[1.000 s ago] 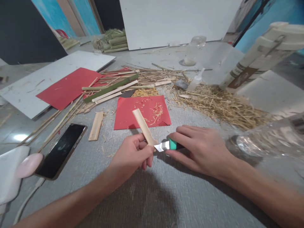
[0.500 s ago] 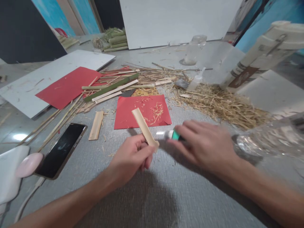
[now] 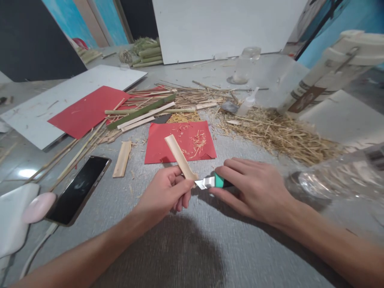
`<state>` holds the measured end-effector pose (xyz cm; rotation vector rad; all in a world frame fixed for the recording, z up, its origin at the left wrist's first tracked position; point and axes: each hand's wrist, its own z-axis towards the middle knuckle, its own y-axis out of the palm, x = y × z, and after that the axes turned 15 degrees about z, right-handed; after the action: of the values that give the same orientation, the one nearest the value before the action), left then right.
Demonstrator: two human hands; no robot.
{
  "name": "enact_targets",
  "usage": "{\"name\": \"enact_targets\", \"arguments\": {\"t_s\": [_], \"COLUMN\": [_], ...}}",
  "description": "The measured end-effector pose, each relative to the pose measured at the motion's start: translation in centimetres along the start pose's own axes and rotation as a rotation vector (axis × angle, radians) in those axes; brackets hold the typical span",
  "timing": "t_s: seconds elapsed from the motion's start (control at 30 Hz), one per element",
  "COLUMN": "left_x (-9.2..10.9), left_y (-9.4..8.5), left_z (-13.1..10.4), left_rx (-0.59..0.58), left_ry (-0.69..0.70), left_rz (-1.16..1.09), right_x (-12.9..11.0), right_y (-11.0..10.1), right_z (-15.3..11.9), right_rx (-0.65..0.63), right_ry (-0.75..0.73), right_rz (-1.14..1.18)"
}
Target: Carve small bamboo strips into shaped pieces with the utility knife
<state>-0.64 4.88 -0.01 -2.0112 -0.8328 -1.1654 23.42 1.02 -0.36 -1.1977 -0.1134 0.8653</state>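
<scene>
Pinched in my left hand (image 3: 168, 190) is a pale bamboo strip (image 3: 178, 154), its far end tilted up over the red sheet (image 3: 156, 146). My right hand (image 3: 255, 186) is closed round a utility knife (image 3: 219, 181) with a green and black body. The knife's metal blade points left, its tip at or very near the strip's lower end beside my left thumb; whether they touch I cannot tell. Thin shavings (image 3: 199, 140) lie on the red sheet. Another short bamboo piece (image 3: 122, 160) lies on the grey table to the left.
A phone (image 3: 78, 190) and a pink oval object (image 3: 39, 207) lie at the left. Bamboo sticks (image 3: 144, 112) and another red sheet (image 3: 87, 110) are behind. Straw (image 3: 279, 130), a glue bottle (image 3: 248, 103) and a clear plastic bottle (image 3: 339, 178) stand or lie at the right.
The knife has moved slightly down, and its blade tip is now nearer the lower end of the bamboo strip. My left hand and the strip have shifted a little left.
</scene>
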Motion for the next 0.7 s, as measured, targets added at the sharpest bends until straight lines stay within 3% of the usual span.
{"name": "enact_targets", "arguments": {"t_s": [0.23, 0.43, 0.53, 0.63, 0.7], "left_x": [-0.1, 0.6, 0.9, 0.7, 0.5], "left_y": [0.0, -0.3, 0.1, 0.3, 0.3], "left_z": [-0.3, -0.9, -1.4, -1.5, -1.1], "left_rx": [-0.006, 0.055, -0.011, -0.105, -0.085], "left_ry": [0.033, 0.084, 0.036, -0.031, -0.004], "left_rz": [0.047, 0.102, 0.12, 0.087, 0.045], "right_x": [-0.2, -0.7, 0.4, 1.9, 2.2], "right_y": [0.0, -0.2, -0.9, -1.6, -1.6], "right_z": [0.0, 0.1, 0.2, 0.1, 0.1], "right_rx": [0.016, 0.105, 0.201, 0.385, 0.323], "right_ry": [-0.004, -0.04, 0.067, 0.233, 0.172], "right_rz": [-0.073, -0.243, -0.287, -0.294, -0.182]}}
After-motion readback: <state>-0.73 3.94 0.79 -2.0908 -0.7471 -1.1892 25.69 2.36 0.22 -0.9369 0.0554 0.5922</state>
